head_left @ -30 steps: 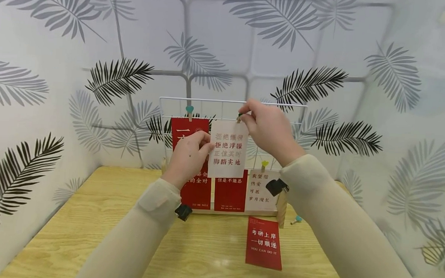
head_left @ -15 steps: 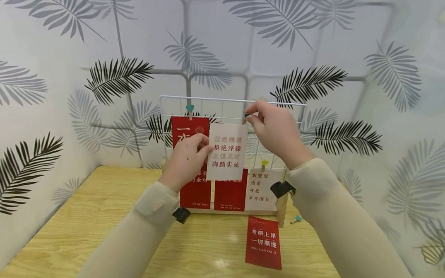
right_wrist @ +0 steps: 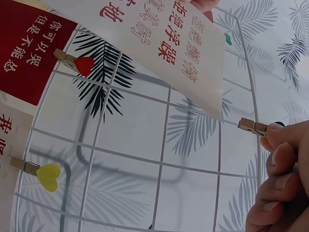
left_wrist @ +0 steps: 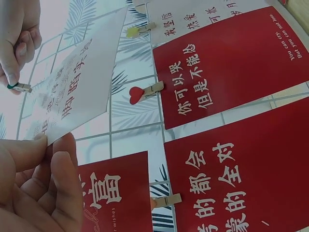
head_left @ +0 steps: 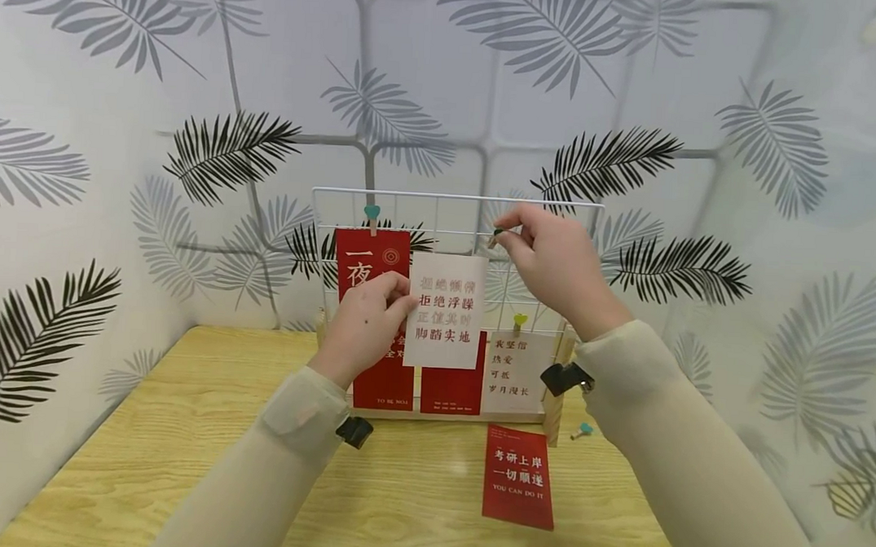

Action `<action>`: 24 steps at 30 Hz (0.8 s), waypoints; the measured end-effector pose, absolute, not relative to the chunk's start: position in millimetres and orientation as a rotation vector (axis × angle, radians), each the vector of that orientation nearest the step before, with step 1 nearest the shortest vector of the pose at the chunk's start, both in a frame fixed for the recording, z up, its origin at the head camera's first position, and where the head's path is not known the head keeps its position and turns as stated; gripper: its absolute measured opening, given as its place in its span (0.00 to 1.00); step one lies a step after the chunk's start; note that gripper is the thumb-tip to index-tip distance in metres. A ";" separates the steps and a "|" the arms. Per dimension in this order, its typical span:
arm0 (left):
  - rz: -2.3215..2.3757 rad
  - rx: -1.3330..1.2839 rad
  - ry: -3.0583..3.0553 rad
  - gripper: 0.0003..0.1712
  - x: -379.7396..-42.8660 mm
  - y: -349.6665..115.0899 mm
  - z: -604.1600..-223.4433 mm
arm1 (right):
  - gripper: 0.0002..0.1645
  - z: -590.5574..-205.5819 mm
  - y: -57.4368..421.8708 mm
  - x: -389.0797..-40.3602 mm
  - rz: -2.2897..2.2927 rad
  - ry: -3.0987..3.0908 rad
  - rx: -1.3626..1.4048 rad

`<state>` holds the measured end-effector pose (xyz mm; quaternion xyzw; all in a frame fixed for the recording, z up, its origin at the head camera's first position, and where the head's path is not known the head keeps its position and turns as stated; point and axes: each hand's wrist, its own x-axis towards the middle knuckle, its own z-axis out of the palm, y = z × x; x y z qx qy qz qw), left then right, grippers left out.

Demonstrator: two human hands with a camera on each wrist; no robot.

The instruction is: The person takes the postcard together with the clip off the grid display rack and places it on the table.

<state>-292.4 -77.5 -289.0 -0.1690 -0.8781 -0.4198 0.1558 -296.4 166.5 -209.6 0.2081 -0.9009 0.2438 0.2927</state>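
My left hand (head_left: 366, 323) pinches the left edge of a white card (head_left: 449, 266) with red Chinese lettering, held in front of the wire grid rack (head_left: 412, 195). Between thumb and fingertips, my right hand (head_left: 552, 250) pinches a small wooden clothespin (right_wrist: 252, 127) with a dark green decoration. In the right wrist view the clothespin is apart from the card's corner, beside a grid wire. Behind the white card hangs a red card (left_wrist: 227, 67), clipped by a clothespin with a red heart (left_wrist: 137, 94). The left hand partly covers the red cards hanging at the left.
A turquoise-heart clothespin (head_left: 371, 213) clips the upper left red card (head_left: 373, 246). A yellow-heart clothespin (right_wrist: 48, 177) clips another white card (head_left: 518, 367) at lower right. A loose red card (head_left: 519, 481) and a turquoise clothespin (head_left: 584, 431) lie on the wooden table (head_left: 399, 500).
My right hand has moved right and slightly down with the clothespin, away from the white card's top edge. The white card in my left hand has moved down a little.
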 end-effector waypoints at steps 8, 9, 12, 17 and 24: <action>-1.172 -0.495 -2.515 0.05 -289.9 -78.7 -290.3 | 0.09 -212.8 171.2 -294.5 0.652 -2.404 0.565; -1.175 -0.499 -2.517 0.05 -289.5 -78.8 -290.4 | 0.09 -213.3 171.7 -294.4 0.653 -2.404 0.564; -1.177 -0.506 -2.526 0.05 -288.5 -79.1 -291.4 | 0.09 -214.7 173.0 -293.7 0.656 -2.407 0.558; -1.181 -0.509 -2.530 0.05 -287.0 -80.0 -296.4 | 0.09 -218.1 175.5 -292.4 0.663 -2.404 0.558; -1.217 -0.525 -2.521 0.04 -285.0 -80.6 -303.2 | 0.09 -223.6 180.5 -289.6 0.676 -2.411 0.553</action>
